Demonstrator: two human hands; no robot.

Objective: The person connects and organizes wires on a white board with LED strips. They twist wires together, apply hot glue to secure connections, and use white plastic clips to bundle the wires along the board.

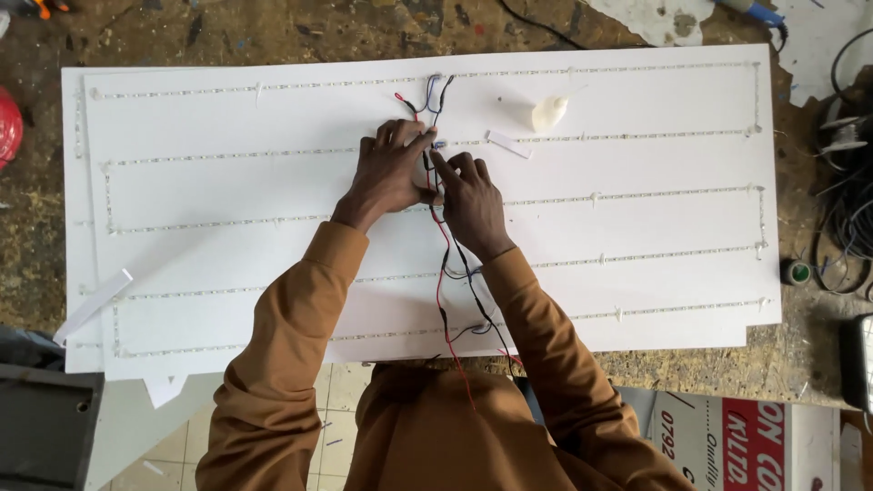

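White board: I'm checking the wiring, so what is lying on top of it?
On the white board lie rows of light strip, red and black wires, and a white lump. The left hand and right hand cover the wire joint.

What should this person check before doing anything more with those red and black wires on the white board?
1. Both hands on the wires: left hand and right hand meet at the wires. Ok.
2. Wires lie untangled: red and black cross each other. Cannot tell.
3. Light strips lie flat on the white board. Ok.
4. Joint under the fingertips is sound: too small to see. Cannot tell.
5. Loose white lump and white strip sit apart from the hands. Ok.
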